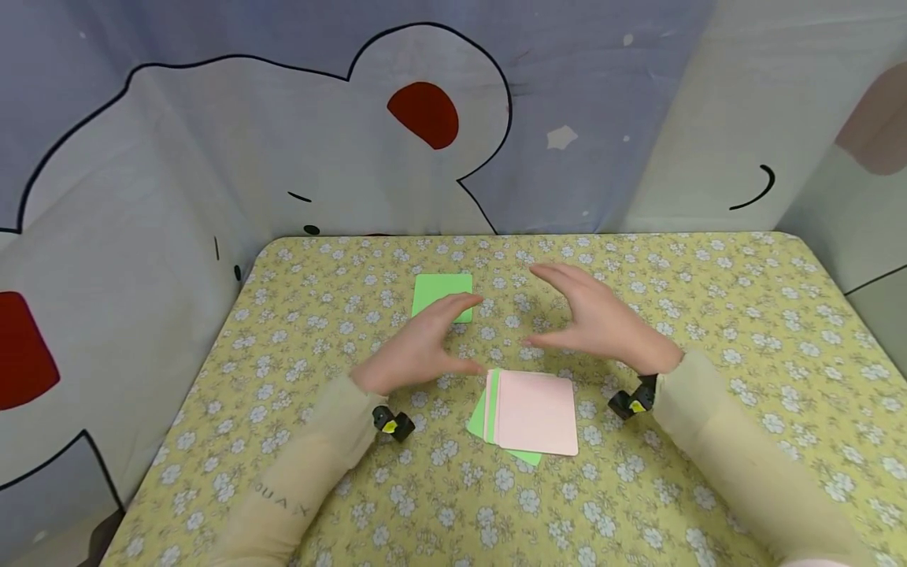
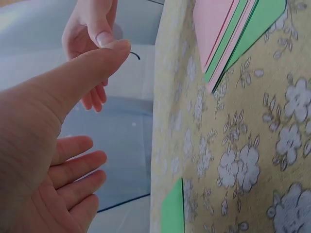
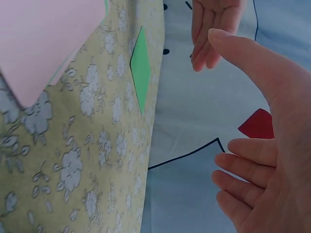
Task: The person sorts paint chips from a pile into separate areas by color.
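Note:
A loose pile of square cards lies on the table, with a pink card [image 1: 538, 413] on top and green card edges [image 1: 479, 416] showing at its left and below. Farther back, one green card [image 1: 441, 290] lies flat by itself. My left hand [image 1: 418, 346] hovers between the two, its thumb near the pile's upper left corner and its fingers partly covering the lone green card from the head view. Across from it, my right hand [image 1: 595, 319] is raised above the cloth behind the pile. Both hands have thumb and fingers spread apart, with nothing held.
A yellow flowered cloth [image 1: 283, 425] covers the table. Behind and at the sides hangs a curtain [image 1: 567, 94] with cartoon shapes, meeting the table's far edge. Each wrist carries a small black camera [image 1: 393, 424].

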A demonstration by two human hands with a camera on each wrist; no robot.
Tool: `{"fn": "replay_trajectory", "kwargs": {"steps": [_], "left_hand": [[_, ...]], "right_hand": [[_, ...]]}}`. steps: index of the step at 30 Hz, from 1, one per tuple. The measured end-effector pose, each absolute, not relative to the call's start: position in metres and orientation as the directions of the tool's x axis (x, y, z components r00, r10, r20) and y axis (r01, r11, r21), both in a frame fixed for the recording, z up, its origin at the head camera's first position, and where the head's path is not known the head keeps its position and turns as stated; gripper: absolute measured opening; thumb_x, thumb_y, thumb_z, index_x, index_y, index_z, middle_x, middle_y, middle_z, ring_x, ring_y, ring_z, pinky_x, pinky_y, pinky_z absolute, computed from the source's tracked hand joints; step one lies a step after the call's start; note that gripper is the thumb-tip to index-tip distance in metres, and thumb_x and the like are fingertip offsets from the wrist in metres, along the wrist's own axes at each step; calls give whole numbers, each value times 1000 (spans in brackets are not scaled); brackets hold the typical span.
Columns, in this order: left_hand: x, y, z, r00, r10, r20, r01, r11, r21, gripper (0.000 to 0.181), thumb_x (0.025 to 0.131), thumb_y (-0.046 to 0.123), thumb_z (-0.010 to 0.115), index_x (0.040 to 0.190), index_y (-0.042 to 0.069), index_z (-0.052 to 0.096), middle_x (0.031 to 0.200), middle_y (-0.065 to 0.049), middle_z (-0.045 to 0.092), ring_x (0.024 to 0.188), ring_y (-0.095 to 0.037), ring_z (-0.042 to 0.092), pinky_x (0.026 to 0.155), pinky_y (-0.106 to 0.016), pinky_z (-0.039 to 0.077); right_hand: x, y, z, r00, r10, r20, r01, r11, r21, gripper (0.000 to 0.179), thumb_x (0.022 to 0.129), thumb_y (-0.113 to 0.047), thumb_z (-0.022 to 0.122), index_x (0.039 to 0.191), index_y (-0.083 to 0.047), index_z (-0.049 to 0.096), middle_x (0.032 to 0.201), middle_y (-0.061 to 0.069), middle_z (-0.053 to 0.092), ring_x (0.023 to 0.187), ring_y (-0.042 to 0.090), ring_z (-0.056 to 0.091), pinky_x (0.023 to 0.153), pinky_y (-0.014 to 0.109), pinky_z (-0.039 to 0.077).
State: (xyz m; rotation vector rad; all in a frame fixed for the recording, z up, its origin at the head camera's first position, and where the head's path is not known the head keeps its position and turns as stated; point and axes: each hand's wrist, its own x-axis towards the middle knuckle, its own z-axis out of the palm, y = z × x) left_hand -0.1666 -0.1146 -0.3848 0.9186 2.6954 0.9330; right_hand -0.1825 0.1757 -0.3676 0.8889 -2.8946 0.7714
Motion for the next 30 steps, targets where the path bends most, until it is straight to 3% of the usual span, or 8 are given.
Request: {"fn": "replay_trajectory", "kwargs": {"steps": [7,14,21,30], "left_hand": [[-155,-107,-388,-778,625,67,541,612,577,108,74,48,91,158,8,36,161,-7,35,146,-21,32,118,-39,29],[-143,-99,-391,-757,652,37,553,610,568,109,75,50,89,160,11,34,163,-4,31,148,-20,28,119,-40,29],[-134,-91,-398,-719,693,54,609,591,529,110,74,55,88,158,7,36,162,-8,34,149,-22,28,120,-40,25],[-122,-83,-408,-701,713,4,604,590,536,115,71,54,90,159,5,34,161,-10,34,147,-23,32,119,-38,29]], "right_hand": [[-167,190,-371,-829,-534,170,-550,720,-423,106,76,-54,87,156,-3,40,159,13,35,144,35,34,113,59,33],[-150,202,-376,-833,-530,158,-545,739,-396,114,72,-68,82,156,-3,39,157,16,38,143,37,35,110,61,36],[-132,211,-383,-838,-524,151,-538,747,-392,118,69,-69,83,157,-5,37,158,14,37,143,36,35,111,61,36],[-113,217,-396,-838,-535,108,-528,745,-406,124,67,-74,81,156,0,36,157,19,36,142,40,35,109,63,37]]}}
